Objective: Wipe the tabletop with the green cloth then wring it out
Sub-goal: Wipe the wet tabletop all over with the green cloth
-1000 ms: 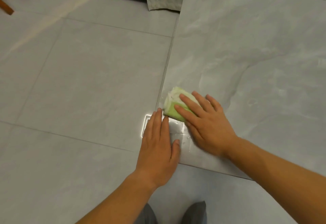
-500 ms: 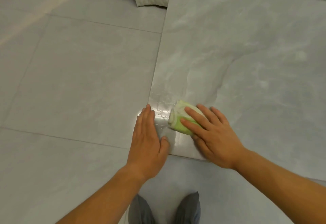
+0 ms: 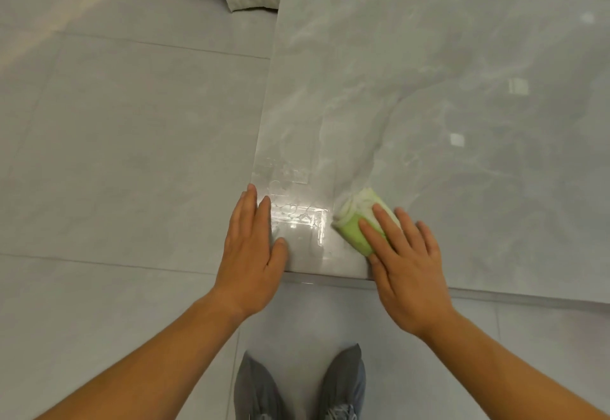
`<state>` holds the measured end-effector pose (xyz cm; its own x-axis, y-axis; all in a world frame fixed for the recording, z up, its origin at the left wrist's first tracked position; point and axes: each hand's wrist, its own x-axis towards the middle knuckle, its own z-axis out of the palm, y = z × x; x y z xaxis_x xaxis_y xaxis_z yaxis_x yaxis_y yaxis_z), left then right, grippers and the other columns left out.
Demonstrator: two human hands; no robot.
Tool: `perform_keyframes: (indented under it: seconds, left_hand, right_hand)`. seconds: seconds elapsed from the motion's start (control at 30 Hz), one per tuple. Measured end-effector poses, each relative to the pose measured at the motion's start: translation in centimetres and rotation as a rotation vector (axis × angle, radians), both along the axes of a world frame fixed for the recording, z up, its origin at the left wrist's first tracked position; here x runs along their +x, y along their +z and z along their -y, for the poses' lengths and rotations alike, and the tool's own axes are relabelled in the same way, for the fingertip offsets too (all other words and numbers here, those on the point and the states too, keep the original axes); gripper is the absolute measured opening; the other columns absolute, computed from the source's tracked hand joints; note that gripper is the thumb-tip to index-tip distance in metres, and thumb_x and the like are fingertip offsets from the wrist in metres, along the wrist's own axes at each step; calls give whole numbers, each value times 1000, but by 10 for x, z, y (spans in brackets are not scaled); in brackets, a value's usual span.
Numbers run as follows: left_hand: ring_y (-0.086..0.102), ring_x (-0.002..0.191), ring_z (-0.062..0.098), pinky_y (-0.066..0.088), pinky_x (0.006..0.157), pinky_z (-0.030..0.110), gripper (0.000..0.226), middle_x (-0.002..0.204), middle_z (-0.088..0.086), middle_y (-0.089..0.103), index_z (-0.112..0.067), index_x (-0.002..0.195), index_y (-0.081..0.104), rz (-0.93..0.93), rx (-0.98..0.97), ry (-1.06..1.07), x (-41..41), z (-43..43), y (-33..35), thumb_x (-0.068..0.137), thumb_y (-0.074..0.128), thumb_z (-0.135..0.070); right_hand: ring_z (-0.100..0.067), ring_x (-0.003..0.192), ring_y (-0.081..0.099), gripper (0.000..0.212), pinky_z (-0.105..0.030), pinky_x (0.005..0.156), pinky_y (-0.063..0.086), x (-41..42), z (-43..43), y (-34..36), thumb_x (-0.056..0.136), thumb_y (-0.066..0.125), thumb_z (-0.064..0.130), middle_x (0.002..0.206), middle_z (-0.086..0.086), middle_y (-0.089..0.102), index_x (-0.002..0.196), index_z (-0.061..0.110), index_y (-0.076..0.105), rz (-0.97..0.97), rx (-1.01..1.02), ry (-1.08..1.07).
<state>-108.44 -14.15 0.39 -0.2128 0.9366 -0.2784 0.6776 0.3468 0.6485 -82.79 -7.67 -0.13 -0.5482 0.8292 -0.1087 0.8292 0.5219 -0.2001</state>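
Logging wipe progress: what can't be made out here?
Head view:
- green cloth: the part under the right hand, and its underside.
- tabletop: right side cut off by the frame; near-left corner covered by the left hand.
- shoes: partly cut off by the bottom edge.

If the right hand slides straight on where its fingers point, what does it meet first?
The right hand presses the green cloth under its fingers; beyond it, only bare tabletop seems to lie ahead.
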Motion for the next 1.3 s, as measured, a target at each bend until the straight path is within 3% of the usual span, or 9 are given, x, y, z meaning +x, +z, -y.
perform_keyframes:
  seconds: [0.13, 0.23, 0.43, 0.57, 0.67, 0.83, 1.0, 1.13, 1.3]
  left_hand:
    - [-6, 146, -6, 2, 118, 21, 63, 163, -15, -6, -24, 156, 9, 252, 58, 109, -5, 0, 3, 97, 29, -35]
    - [1, 141, -16, 4, 113, 7, 62, 161, -20, 2, -34, 152, 4, 402, 63, 168, -10, -1, 7, 96, 30, -39]
    - [24, 145, 4, 20, 122, 38, 60, 159, -12, 26, -29, 154, 23, 568, 27, 282, -43, -54, 0, 99, 37, -48]
    - [26, 145, 11, 17, 122, 35, 60, 159, 0, 29, -16, 151, 31, 567, 32, 244, -64, -118, 7, 97, 38, -41]
    - [10, 150, 10, 6, 117, 24, 54, 165, 0, 12, -17, 153, 29, 484, -13, 108, -69, -150, 9, 103, 34, -37]
    - [-8, 151, 16, 2, 119, 40, 61, 164, -7, -16, -31, 156, 6, 235, -105, 9, -59, -169, 4, 102, 28, -48]
    - [-9, 151, 19, 5, 120, 42, 67, 164, -5, -19, -32, 157, 4, 90, -70, -15, -57, -167, -3, 100, 31, -55]
    - [-13, 151, 20, 6, 121, 44, 69, 163, 0, -21, -30, 157, 1, -61, -56, -34, -51, -166, -7, 99, 30, -55]
    - [-9, 151, 25, 8, 121, 46, 73, 164, 5, -18, -27, 157, 1, -195, -31, -38, -46, -165, -12, 98, 29, -60]
  right_hand:
    - [-36, 151, 21, 54, -58, 118, 22, -40, 39, -1, 101, 33, 33, 165, -1, 24, 154, 26, 35, -14, 38, -218]
    - [-35, 152, 19, 54, -58, 118, 21, -67, 42, -2, 101, 38, 33, 165, -1, 24, 154, 28, 34, -52, 24, -8]
    - [-35, 149, 26, 51, -56, 117, 20, -127, -52, -9, 102, 36, 37, 163, 2, 29, 153, 33, 36, -26, 84, 146]
    - [-35, 150, 25, 51, -57, 118, 18, -145, -65, -8, 101, 33, 37, 163, 2, 30, 151, 32, 38, -61, 65, 45]
    - [-36, 150, 25, 51, -58, 117, 21, -123, -17, -5, 100, 41, 36, 164, 1, 29, 151, 32, 40, -40, 67, 259]
    - [-31, 154, 16, 50, -56, 121, 18, -92, -5, -1, 104, 37, 40, 166, 6, 19, 154, 36, 32, -6, 14, 571]
    - [-30, 154, 15, 52, -57, 120, 18, -104, 4, -2, 103, 43, 36, 166, 7, 20, 153, 35, 35, -87, -35, 353]
    - [-30, 153, 18, 52, -54, 121, 19, -66, -5, -2, 103, 42, 37, 166, 6, 21, 154, 36, 33, -17, 10, 404]
    - [-33, 150, 26, 50, -53, 119, 19, -25, -49, 0, 104, 27, 40, 164, 2, 27, 154, 34, 31, 14, 41, -124]
